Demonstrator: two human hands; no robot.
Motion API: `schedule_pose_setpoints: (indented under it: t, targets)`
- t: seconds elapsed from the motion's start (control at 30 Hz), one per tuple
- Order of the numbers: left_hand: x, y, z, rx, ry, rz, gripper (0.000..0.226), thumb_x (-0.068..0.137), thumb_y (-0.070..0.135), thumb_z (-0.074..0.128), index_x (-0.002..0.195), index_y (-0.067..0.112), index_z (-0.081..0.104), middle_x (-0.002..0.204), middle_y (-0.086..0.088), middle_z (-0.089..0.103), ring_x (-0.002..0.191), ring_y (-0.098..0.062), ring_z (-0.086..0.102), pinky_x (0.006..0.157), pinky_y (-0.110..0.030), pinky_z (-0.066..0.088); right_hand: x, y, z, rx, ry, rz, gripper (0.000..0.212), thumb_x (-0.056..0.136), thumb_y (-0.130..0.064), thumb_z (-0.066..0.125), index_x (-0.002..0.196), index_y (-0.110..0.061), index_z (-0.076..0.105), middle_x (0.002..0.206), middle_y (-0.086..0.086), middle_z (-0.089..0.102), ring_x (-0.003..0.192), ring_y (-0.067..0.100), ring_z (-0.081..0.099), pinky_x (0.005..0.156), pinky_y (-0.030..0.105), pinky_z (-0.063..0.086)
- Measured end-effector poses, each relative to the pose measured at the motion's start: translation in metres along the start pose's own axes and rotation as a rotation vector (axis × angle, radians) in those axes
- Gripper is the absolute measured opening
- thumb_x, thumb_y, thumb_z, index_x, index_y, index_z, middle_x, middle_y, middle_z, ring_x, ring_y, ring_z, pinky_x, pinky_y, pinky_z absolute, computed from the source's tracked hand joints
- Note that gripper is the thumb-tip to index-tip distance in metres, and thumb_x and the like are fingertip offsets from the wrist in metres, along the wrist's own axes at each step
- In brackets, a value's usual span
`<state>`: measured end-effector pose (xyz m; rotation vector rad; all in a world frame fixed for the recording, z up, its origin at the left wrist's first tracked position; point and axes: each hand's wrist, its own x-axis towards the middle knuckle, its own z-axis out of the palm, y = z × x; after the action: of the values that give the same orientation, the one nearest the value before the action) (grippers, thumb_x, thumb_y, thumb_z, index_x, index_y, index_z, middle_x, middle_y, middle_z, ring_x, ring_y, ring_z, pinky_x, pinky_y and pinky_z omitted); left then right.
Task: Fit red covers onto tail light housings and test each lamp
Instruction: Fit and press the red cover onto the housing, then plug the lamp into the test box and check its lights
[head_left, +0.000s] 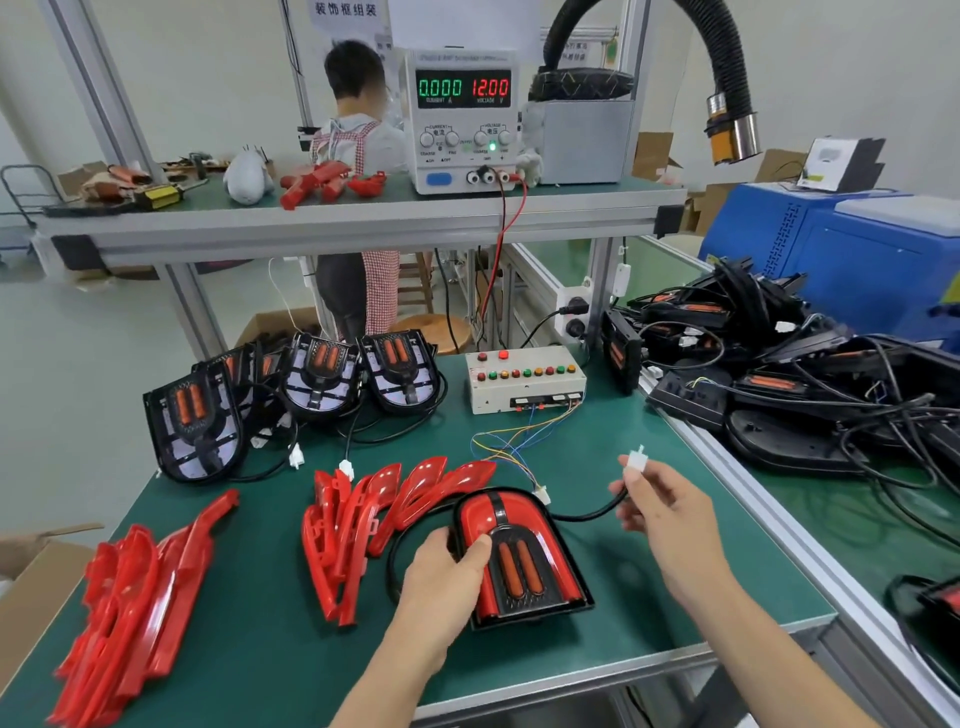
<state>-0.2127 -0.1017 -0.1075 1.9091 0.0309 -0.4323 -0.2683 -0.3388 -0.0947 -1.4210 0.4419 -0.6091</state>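
Covers are on this lamp (519, 561) near the bench's front edge; my left hand (441, 577) grips it. My right hand (660, 504) pinches its white plug (635, 461), which next needs mating with the tester's connector (542, 493).

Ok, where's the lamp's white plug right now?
The white plug is pinched in the right hand, raised above the green mat right of the covered lamp, near the tester box.
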Motion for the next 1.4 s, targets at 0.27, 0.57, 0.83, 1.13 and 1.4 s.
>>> schedule_pose_setpoints:
  t: [0.27, 0.57, 0.83, 1.13, 1.4]
  targets:
    - [0.003, 0.039, -0.009, 0.432, 0.292, 0.557, 0.022, 0.097, 0.038, 0.063, 0.108, 0.019, 0.067, 0.102, 0.005, 0.059, 0.102, -0.018, 0.059, 0.091, -0.031, 0.045, 0.005, 0.014, 0.005, -0.211, -0.042, -0.030, 0.021, 0.104, -0.029, 0.056, 0.096, -0.022, 0.073, 0.069, -0.011, 0.060, 0.063, 0.009, 0.047, 0.066, 0.029, 0.041]
    - [0.091, 0.099, 0.046, 1.244, -0.118, 0.836, 0.025, 0.100, 0.030, 0.060, 0.123, 0.030, 0.070, 0.122, 0.004, 0.066, 0.123, -0.023, 0.044, 0.098, -0.046, 0.028, 0.009, 0.010, 0.015, -0.327, -0.119, -0.222, 0.046, 0.104, -0.048, 0.051, 0.074, -0.013, 0.044, 0.069, -0.005, 0.034, 0.065, 0.010, 0.032, 0.058, 0.021, 0.026]
    - [0.112, 0.096, 0.056, 1.304, -0.263, 0.773, 0.024, 0.104, 0.028, 0.050, 0.109, 0.025, 0.072, 0.107, 0.003, 0.072, 0.111, -0.024, 0.052, 0.097, -0.050, 0.021, 0.013, 0.016, 0.022, -0.334, -0.138, -0.193, 0.037, 0.105, -0.038, 0.050, 0.074, -0.019, 0.053, 0.061, -0.003, 0.040, 0.055, 0.008, 0.032, 0.049, 0.017, 0.027]
    - [0.115, 0.115, 0.053, 0.696, -0.256, 0.677, 0.026, 0.105, 0.033, 0.045, 0.099, 0.032, 0.070, 0.084, 0.010, 0.065, 0.094, -0.014, 0.055, 0.079, -0.037, 0.017, 0.021, 0.018, 0.028, -0.507, -0.160, -0.299, 0.025, 0.105, -0.032, 0.053, 0.100, -0.054, 0.064, 0.067, -0.007, 0.049, 0.062, 0.008, 0.042, 0.059, 0.022, 0.035]
    - [0.113, 0.117, 0.047, 0.595, -0.281, 0.710, 0.022, 0.104, 0.040, 0.051, 0.101, 0.043, 0.072, 0.100, 0.010, 0.073, 0.101, -0.009, 0.058, 0.084, -0.033, 0.017, 0.027, 0.020, 0.027, -0.598, -0.184, -0.389, 0.031, 0.105, -0.030, 0.053, 0.109, -0.061, 0.058, 0.078, -0.013, 0.053, 0.072, 0.009, 0.050, 0.064, 0.017, 0.038]
